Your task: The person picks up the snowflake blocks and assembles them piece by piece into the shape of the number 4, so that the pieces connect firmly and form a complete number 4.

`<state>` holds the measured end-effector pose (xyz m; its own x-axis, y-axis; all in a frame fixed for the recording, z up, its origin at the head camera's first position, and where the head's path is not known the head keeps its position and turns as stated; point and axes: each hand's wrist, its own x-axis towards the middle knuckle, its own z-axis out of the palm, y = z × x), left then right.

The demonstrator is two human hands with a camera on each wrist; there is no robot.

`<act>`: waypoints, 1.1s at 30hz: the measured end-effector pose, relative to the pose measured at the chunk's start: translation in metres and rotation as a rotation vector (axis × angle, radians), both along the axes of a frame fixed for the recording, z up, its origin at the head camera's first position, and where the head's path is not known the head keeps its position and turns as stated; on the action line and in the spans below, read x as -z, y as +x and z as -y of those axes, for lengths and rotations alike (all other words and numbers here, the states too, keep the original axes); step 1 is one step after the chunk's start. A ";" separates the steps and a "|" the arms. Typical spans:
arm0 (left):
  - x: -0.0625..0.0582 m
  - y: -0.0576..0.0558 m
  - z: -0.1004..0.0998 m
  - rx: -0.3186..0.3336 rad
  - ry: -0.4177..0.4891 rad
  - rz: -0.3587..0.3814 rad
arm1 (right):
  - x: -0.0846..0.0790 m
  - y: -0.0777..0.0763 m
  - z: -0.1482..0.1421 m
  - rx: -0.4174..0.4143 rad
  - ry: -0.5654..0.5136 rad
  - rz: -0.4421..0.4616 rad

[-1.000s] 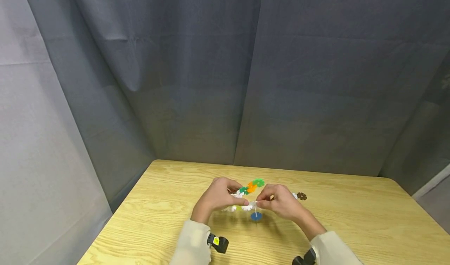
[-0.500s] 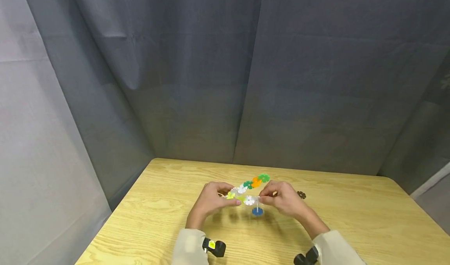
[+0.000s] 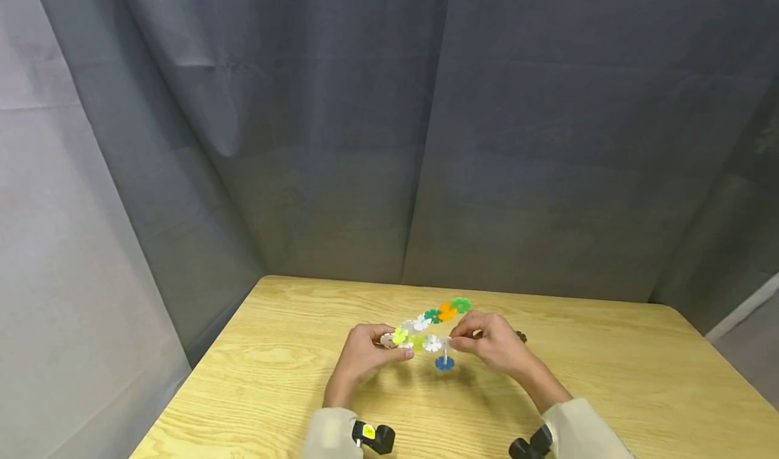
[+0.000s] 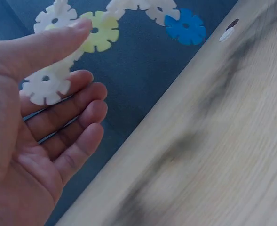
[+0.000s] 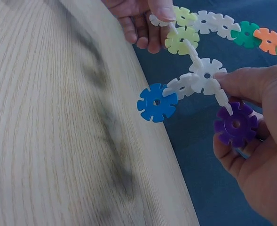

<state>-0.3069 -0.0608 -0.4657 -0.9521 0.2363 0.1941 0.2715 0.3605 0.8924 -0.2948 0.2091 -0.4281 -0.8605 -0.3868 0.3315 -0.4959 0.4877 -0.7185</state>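
Note:
Both hands hold one joined structure of notched plastic snowflake discs above the table. My left hand has its thumb and fingers around a white disc beside a yellow disc at the left bend. My right hand pinches the white discs near the other end, its fingers behind a purple disc, which is hidden in the head view. A blue disc hangs below on a white one. The upper arm of discs runs through dark green, orange and light green.
On the wooden table, a dark brown disc lies just beyond the right hand, partly covered by it. A loose white disc lies beside it. A grey curtain hangs behind the table.
The disc structure has turned and risen slightly, its green end moving right and away. My left hand has shifted left, exposing more discs. The brown disc is now more covered.

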 end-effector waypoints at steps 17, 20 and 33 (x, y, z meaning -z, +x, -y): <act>0.021 0.011 -0.025 0.013 0.334 0.082 | 0.002 0.002 0.001 -0.038 -0.111 0.036; 0.023 0.012 -0.028 0.032 0.379 0.072 | 0.003 0.004 0.001 -0.043 -0.121 0.042; 0.027 0.018 -0.041 0.117 0.521 0.078 | 0.005 0.008 0.007 -0.081 -0.148 0.059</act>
<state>-0.2893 -0.0200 -0.4926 -0.9415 0.2325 0.2440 0.2093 -0.1642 0.9640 -0.2863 0.2021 -0.4335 -0.8484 -0.4060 0.3398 -0.4841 0.3349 -0.8084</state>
